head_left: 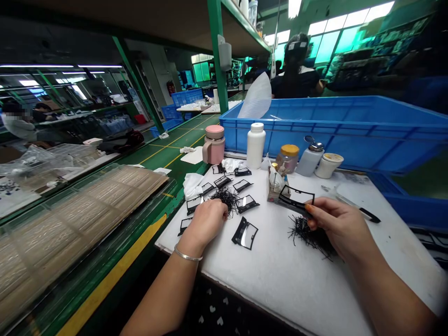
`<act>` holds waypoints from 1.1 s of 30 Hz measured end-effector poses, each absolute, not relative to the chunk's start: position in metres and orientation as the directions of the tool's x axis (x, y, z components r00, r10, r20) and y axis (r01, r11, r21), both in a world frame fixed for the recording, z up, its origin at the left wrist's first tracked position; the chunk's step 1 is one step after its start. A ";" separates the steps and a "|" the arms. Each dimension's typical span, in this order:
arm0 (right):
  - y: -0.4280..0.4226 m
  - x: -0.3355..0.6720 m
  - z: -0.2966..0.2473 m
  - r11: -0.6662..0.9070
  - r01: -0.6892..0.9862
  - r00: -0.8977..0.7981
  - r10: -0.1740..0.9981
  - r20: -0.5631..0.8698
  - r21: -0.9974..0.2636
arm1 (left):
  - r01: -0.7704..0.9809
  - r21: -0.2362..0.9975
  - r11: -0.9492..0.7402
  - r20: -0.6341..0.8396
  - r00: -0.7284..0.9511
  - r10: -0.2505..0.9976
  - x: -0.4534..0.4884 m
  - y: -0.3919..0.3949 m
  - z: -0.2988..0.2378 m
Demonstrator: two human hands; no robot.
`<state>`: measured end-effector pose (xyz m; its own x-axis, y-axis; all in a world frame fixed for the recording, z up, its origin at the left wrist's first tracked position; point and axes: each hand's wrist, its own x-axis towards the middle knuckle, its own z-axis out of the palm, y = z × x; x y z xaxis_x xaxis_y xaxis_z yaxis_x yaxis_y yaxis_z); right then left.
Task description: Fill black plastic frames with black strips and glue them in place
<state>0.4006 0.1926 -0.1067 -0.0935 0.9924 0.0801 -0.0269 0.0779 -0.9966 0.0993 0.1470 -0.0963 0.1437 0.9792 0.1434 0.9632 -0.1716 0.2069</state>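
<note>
My right hand [338, 224] pinches a black rectangular frame part [296, 198] by its corner, holding it just above the white work pad [280, 275]. Under that hand lies a pile of thin black strips [308, 233]. My left hand [206, 221] rests curled on the pad, fingers closed at the edge of a second pile of black strips [227, 198]; what it grips is hidden. Several black frames with clear windows lie between and behind the hands, one [245, 233] close in front.
Behind the pad stand a pink cup [214, 144], a white bottle [255, 145], a yellow-lidded jar [289, 157], a pump dispenser [310, 156] and a small tub [329, 164]. A big blue crate [336, 128] is beyond. Clear trays [70, 224] sit left. Another person [297, 70] works farther back.
</note>
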 end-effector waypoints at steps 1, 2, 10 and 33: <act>0.193 0.401 -0.107 0.081 -0.029 -0.093 0.992 0.084 -0.996 | 0.961 0.217 -0.174 0.138 0.146 0.980 0.099 0.146 -0.096; 0.193 0.401 -0.108 0.083 -0.031 -0.094 0.992 0.086 -0.996 | 0.957 0.228 -0.177 0.133 0.150 0.980 0.098 0.145 -0.096; 0.190 0.396 -0.103 0.060 -0.029 -0.127 0.990 0.064 -0.998 | 0.648 0.718 -0.254 0.177 0.183 0.967 0.107 0.147 -0.059; 0.186 0.391 -0.091 -0.043 -0.204 -0.159 0.987 -0.010 -0.978 | -0.171 0.972 -0.163 0.189 0.150 0.970 0.201 0.193 -0.083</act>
